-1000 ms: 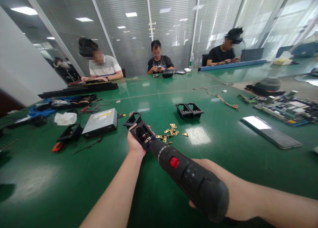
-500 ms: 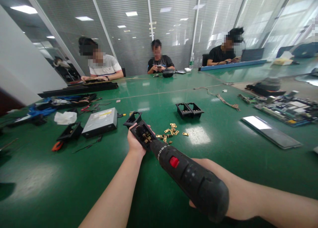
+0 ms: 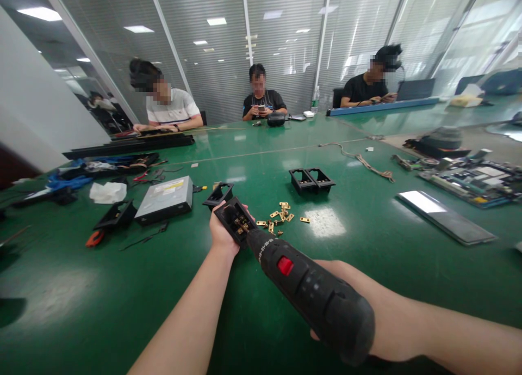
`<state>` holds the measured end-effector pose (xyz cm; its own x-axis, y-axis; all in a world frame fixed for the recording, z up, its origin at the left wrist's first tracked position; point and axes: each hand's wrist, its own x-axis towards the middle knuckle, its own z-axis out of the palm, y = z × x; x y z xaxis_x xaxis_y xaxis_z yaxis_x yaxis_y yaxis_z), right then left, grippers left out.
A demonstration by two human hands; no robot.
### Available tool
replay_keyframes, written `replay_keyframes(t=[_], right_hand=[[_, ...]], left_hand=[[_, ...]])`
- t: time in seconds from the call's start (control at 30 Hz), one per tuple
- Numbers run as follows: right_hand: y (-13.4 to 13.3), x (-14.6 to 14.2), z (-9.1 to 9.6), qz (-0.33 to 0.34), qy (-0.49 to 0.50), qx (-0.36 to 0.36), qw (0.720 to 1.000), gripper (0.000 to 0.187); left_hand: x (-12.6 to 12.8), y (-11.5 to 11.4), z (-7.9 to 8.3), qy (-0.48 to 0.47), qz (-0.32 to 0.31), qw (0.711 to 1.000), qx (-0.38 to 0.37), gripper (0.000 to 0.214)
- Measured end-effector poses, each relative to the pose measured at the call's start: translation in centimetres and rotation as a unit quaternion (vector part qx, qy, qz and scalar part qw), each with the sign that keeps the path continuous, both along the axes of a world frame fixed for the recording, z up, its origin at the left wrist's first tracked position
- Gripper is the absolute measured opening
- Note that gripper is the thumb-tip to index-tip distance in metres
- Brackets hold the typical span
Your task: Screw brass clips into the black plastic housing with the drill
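My left hand (image 3: 221, 234) is closed round a small black plastic housing (image 3: 235, 221) with brass contacts inside, held just above the green table (image 3: 122, 288). My right hand (image 3: 346, 288) grips a black electric screwdriver (image 3: 312, 299) with a red switch; its tip points into the housing. Several loose brass clips (image 3: 281, 216) lie on the table just beyond the housing.
Another black housing (image 3: 219, 194) and a double one (image 3: 311, 180) lie ahead. A grey optical drive (image 3: 165, 200), white tissue (image 3: 107, 192), an orange-handled tool (image 3: 94, 238) and cables are at left. Circuit boards (image 3: 473, 180) and a metal plate (image 3: 444, 216) sit at right. Three people sit at the far side.
Almost nothing moved; the housing has turned slightly in my left hand, and the screwdriver tip stays in it.
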<state>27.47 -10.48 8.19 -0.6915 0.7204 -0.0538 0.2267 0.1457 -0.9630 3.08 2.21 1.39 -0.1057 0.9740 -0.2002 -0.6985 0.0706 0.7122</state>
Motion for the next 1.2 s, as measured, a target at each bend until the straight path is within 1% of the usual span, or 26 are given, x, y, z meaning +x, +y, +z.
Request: replay_keyframes(t=[0.13,0.23,0.37,0.43,0.5,0.57,0.6,0.67,0.73,0.8,0.93,1.0,1.03,1.07,1.13,1.2], right_hand=[[0.1,-0.1,0.0,0.003,0.006,-0.018,1.0,0.032],[0.0,-0.2,0.2,0.007,0.0,-0.025,1.0,0.031],[-0.8,-0.3,0.5,-0.008,0.003,-0.046,0.999,0.033],[-1.3,-0.4,0.4,-0.019,0.015,-0.052,0.998,0.039],[-1.8,-0.4,-0.1,-0.031,0.023,-0.058,0.998,0.052],[-2.1,-0.4,-0.6,-0.047,0.032,-0.076,0.996,0.062],[-2.2,-0.5,-0.8,-0.05,0.038,-0.093,0.994,0.063],[-2.3,-0.5,-1.3,-0.049,0.054,-0.12,0.99,0.06],[-2.2,-0.4,-1.6,-0.044,0.062,-0.121,0.99,0.051],[-2.0,-0.2,-1.7,-0.038,0.063,-0.116,0.99,0.046],[-1.4,0.0,-1.5,-0.028,0.043,-0.113,0.992,0.054],[-1.0,0.0,-1.3,-0.016,0.018,-0.1,0.995,0.053],[-0.8,0.0,-1.3,-0.005,0.022,-0.101,0.995,0.05],[-0.6,0.0,-1.3,0.007,0.028,-0.111,0.993,0.045],[-0.3,-0.1,-1.7,0.024,0.052,-0.153,0.987,0.041],[-0.1,-0.1,-2.3,0.032,0.076,-0.213,0.974,0.046]], left_hand=[[-0.5,0.2,0.0,0.019,-0.044,0.999,-0.011,0.046],[-0.8,0.4,0.0,0.023,-0.074,0.997,-0.016,0.044],[-0.7,0.5,-0.1,0.041,-0.108,0.993,-0.018,0.043],[-0.4,0.4,-0.1,0.059,-0.117,0.991,-0.019,0.043],[-0.1,0.3,-0.1,0.086,-0.124,0.988,-0.028,0.042],[0.1,0.2,0.0,0.119,-0.125,0.984,-0.039,0.039],[0.2,0.1,0.0,0.136,-0.124,0.982,-0.042,0.038],[0.3,0.1,-0.1,0.164,-0.117,0.979,-0.037,0.038],[0.3,0.1,-0.1,0.181,-0.107,0.977,-0.026,0.039],[0.3,0.0,-0.1,0.178,-0.094,0.979,-0.02,0.04],[0.3,0.0,0.1,0.149,-0.077,0.985,-0.037,0.04],[0.3,0.1,0.2,0.146,-0.072,0.986,-0.043,0.04],[0.3,0.1,0.2,0.146,-0.069,0.986,-0.046,0.04],[0.3,0.2,0.2,0.146,-0.067,0.986,-0.048,0.04],[0.3,0.3,0.1,0.146,-0.062,0.986,-0.053,0.04],[0.2,0.4,-0.1,0.147,-0.06,0.986,-0.052,0.04]])
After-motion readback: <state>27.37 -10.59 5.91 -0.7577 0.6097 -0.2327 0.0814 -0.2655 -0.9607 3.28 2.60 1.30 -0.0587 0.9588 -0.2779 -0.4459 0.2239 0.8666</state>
